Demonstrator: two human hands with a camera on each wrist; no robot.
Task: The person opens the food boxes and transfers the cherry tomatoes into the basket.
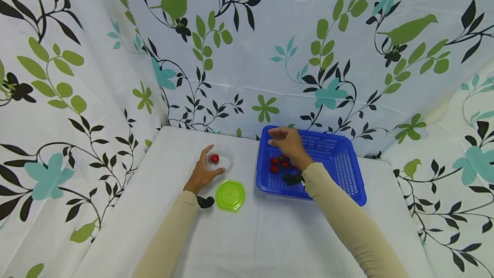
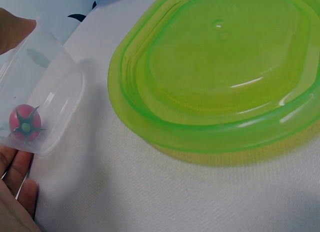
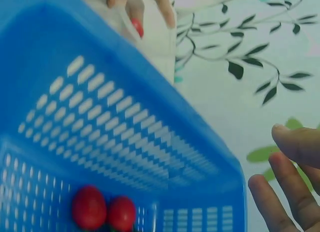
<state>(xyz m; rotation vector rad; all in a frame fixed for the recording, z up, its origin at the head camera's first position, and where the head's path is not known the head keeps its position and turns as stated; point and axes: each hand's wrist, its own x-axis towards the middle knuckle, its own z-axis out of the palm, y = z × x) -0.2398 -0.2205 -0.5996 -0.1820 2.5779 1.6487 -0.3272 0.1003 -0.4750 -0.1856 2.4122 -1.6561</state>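
Note:
My left hand [image 1: 203,174] holds a small clear plastic container [image 1: 228,160], thumb and fingers on opposite sides of it. Inside lies one red cherry tomato [image 2: 25,124], its green calyx visible in the left wrist view. Just in front of the container, a green lid [image 1: 230,196] rests on the table. Over the left part of a blue perforated basket [image 1: 328,151], my right hand [image 1: 289,142] hovers with relaxed fingers and nothing visible in them. Several tomatoes [image 1: 274,169] lie in the basket below that hand; the right forearm partly hides the basket.
A white cloth covers the table [image 1: 247,239]. Behind it and on both sides hangs a white curtain [image 1: 239,55] printed with leaves, flowers and birds. The basket's back rim stands close to the rear curtain.

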